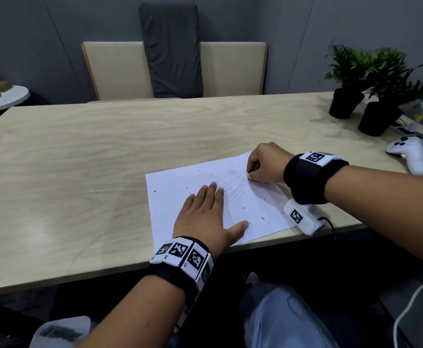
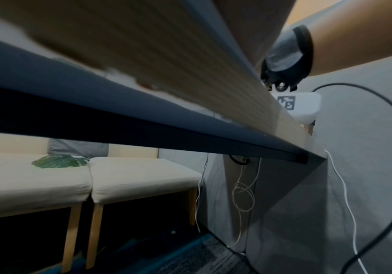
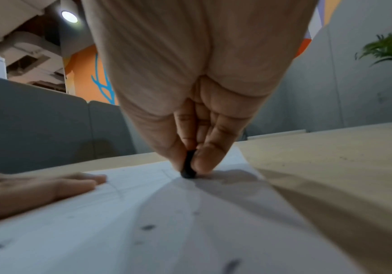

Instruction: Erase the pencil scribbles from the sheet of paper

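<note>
White paper sheet point(image 1: 205, 197) lies near the front edge of the pale wooden table point(image 1: 80, 146). Left hand point(image 1: 203, 217), fingers flat and spread, pins it against sliding. At its 1 o'clock, right hand point(image 1: 265, 163) pinches a small dark-tipped eraser point(image 3: 188, 166) onto faint pencil scribbles point(image 1: 233, 183), crumbs scattered

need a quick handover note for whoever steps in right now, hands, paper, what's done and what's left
Left hand: flat, fingers straight, pressing the paper down near the table's front edge.
Right hand: pinching a small dark eraser, tip on the paper at the far right of the scribbles.
Done: marks are faint; eraser crumbs lie scattered over the sheet.
Left: faint pencil lines between the hands need rubbing out; crumbs need brushing off.
</note>
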Available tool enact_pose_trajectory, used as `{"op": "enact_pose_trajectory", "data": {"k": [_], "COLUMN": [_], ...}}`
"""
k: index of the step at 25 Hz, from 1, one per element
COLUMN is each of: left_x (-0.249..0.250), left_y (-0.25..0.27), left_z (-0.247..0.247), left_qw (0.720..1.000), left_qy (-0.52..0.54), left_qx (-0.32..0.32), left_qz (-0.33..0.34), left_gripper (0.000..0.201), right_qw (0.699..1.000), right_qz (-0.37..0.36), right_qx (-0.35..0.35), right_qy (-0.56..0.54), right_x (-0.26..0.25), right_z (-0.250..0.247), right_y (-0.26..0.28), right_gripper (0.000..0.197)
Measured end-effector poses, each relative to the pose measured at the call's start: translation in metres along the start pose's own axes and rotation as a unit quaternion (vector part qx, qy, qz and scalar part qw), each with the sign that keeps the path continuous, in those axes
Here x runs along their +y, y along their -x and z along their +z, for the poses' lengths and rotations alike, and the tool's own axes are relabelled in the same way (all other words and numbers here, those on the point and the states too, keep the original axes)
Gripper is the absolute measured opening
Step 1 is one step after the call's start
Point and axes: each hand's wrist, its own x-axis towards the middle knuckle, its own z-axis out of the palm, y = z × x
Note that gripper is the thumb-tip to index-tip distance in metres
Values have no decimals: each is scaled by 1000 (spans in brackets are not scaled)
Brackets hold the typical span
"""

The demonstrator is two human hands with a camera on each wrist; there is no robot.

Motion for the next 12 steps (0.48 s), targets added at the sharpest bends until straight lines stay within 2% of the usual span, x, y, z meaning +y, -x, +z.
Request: {"op": "enact_pose_trajectory", "data": {"k": [4,7,9,12], "left_x": [-1,0,-1,-1], "left_y": [-1,-1,-1,-1], "left_z": [-1,-1,-1,0], "left_qw": [1000,1000,1000,1000], "left_qy": [1,1,-1,-4], "left_qx": [-4,-6,-7,-9], "left_qz": [1,0,1,1], "left_gripper": [92,92,93,94], "right_qw": [997,1000,1000,995], "right_qz": [-47,-13,-16,-57], "right_qx": [-59,-12,-9,-76], "right_qy": [-16,-3,8,-18], "right_x": [-12,-5,-8,-21], "right_z": [7,2,2,9], "right_y": [10,0,0,15], "right_gripper": [4,8,8,5]}}
